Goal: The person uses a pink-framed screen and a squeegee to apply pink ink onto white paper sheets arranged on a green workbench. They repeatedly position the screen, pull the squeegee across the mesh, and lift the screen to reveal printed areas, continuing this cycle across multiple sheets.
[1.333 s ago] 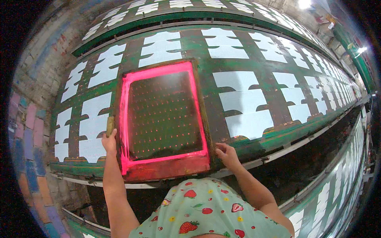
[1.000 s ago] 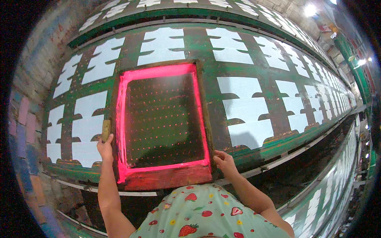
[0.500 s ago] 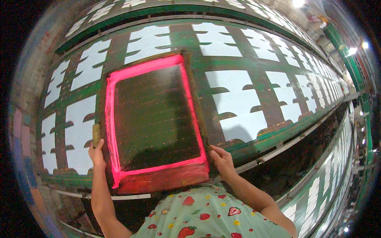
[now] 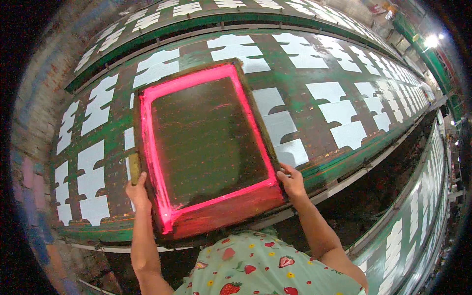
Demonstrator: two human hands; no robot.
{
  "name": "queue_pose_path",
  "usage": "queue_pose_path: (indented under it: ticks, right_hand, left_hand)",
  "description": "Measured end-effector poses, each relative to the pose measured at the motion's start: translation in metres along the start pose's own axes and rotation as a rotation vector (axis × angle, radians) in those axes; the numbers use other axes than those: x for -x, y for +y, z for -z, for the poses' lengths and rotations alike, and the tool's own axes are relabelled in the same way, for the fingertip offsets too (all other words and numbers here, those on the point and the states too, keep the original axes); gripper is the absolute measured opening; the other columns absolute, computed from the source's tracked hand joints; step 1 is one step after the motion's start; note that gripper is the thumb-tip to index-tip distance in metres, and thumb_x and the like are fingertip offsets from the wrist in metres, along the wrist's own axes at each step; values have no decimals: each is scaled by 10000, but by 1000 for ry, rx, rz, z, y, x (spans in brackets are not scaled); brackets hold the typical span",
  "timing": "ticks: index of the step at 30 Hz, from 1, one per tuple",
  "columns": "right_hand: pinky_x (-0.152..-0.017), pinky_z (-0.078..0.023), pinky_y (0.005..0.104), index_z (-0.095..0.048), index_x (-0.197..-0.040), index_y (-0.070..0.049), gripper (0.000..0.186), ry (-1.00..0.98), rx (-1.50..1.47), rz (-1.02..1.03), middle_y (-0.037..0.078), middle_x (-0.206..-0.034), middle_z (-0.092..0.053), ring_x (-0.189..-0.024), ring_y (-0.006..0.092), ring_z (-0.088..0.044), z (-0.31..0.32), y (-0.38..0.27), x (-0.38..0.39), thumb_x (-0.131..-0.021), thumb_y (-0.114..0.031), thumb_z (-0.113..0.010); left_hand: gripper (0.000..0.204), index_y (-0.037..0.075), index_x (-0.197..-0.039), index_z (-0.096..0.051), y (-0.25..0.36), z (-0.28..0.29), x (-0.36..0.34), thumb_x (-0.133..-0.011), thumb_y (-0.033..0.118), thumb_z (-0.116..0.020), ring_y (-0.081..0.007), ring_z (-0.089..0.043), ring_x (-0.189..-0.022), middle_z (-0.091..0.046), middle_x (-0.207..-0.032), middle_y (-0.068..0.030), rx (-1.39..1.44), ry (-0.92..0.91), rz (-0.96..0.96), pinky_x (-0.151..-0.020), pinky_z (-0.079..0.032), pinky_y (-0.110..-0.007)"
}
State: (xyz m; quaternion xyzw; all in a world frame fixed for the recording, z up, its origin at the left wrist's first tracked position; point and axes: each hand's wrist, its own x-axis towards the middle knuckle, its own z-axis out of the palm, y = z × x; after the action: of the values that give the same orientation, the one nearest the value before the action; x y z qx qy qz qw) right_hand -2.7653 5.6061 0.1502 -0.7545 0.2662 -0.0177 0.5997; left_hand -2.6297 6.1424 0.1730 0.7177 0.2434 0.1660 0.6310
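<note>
A large rectangular printing screen (image 4: 221,216) is held over the table in front of me, tilted slightly to the left. Bright pink ink borders its dark mesh, and a wider red-stained band runs along the near side. My left hand (image 4: 138,191) is closed around the left edge near the lower corner. A short yellowish wooden piece (image 4: 134,168) stands up just beyond those fingers; whether it is fixed to the frame, I cannot tell. On the right edge, my right hand (image 4: 292,183) is closed, thumb toward the mesh. Pale cut fabric pieces (image 4: 93,182) lie under and around the screen.
The long green-and-brown printing table (image 4: 327,164) carries rows of pale pieces stretching away to the right. Behind it runs another table (image 4: 196,22) with similar pieces. A third table (image 4: 403,236) stands at the right, across a dark gap. Lamps (image 4: 431,41) shine at the upper right.
The screen and both my hands have shifted to the right relative to my view, and the screen leans a little more to the left. Both hands keep their hold; the view over the table has turned.
</note>
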Motion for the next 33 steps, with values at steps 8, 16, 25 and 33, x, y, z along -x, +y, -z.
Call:
queue_pose_path:
  ticks: [8, 16, 25, 33]
  right_hand:
    - [-894, -551, 316, -711, -1459, -13, 473, 118, 131, 56, 62, -1108, -721, -995, 150, -667, 141, 52, -59, -996, -98, -763]
    - [-977, -556, 352, -737, -1412, -10, 467, 170, 3, 5, 121, -1177, -773, -1072, 222, -707, 214, 73, -81, -973, -165, -774]
    - [-1031, -564, 440, -728, -1395, -30, 471, 208, 287, 261, 187, -1267, -758, -1169, 341, -723, 231, 60, -68, -949, -168, -792]
    - [-1140, -518, 509, -710, -1416, -157, 569, -515, 702, 805, 122, -1405, -675, -1340, 374, -630, 173, -6, 20, -858, -150, -822]
  left_hand:
    - [317, -28, -1147, -742, -7, -130, 103, -909, 105, -905, -184, -685, -860, -754, -1009, -67, 11, 11, 57, -798, -557, -363]
    - [318, -17, -1188, -737, -5, -199, 154, -927, 85, -889, -184, -694, -927, -759, -1055, -69, 60, -38, 53, -855, -560, -362]
    - [299, -21, -1184, -750, -14, -215, 159, -952, 117, -877, -174, -647, -910, -732, -1018, -37, -123, -43, 31, -845, -514, -364]
    - [389, -60, -1203, -746, -27, -216, 155, -943, 189, -893, -221, -690, -984, -771, -1087, -111, -54, -89, 56, -940, -534, -397]
